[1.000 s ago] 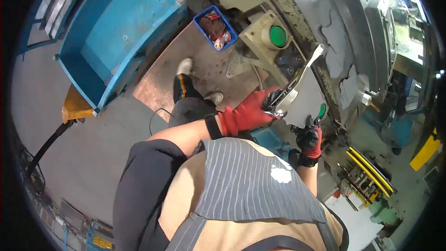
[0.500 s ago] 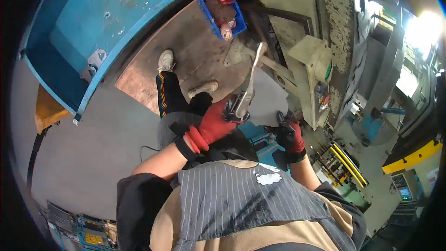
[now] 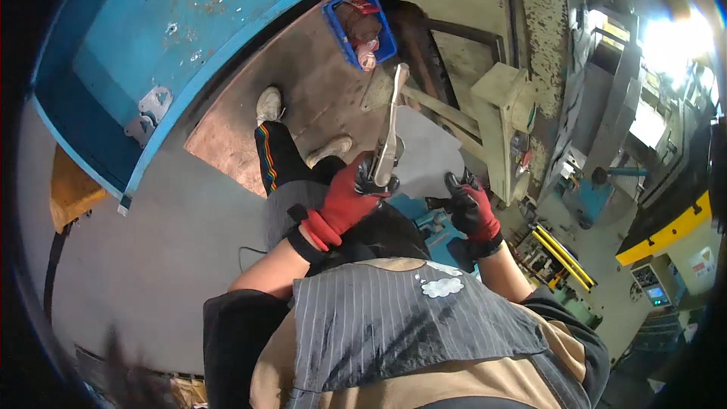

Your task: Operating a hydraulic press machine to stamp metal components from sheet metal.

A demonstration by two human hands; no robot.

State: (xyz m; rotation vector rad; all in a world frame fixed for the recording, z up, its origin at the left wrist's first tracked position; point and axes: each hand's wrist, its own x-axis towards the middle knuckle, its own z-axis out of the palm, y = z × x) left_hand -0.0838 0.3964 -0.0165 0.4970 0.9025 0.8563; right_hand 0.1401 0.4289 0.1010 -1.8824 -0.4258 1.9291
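Metal strip [image 3: 388, 125], long, narrow and grey, is held in the left hand [image 3: 350, 198], which wears a red glove with black fingers [image 3: 369, 179]; those fingers are clamped round the strip's lower end, and the strip runs up and away from the body, its far end pointing toward a blue crate [image 3: 362, 21] on the floor. Gripping it at one end in this way keeps the full length out in front of the person, clear of the legs below; this reads as a carrying or presenting hold rather than a resting one. The right hand [image 3: 471, 204], gloved alike, sits just beside the left at about the same height, apart from the strip. Its fingers are curled close together, possibly round a small dark item, but the view is too small to confirm what, if anything, is held. Below the hands, a dark trouser leg with a coloured side stripe [image 3: 266, 153] and two pale shoes [image 3: 269, 104] stand on a brownish floor plate [image 3: 303, 98]. The remaining floor [image 3: 159, 257] is grey concrete. A large blue metal bin [image 3: 174, 38] occupies the upper left, with a yellow object [image 3: 72, 189] beside it. The blue crate holds reddish and pale items that cannot be identified. To the right stands a beige machine frame [image 3: 503, 106], worn and stained, with yellow-and-black guard rails [image 3: 564, 257] and further machinery beyond under strong overhead glare. The setting is judged to be an industrial workshop.
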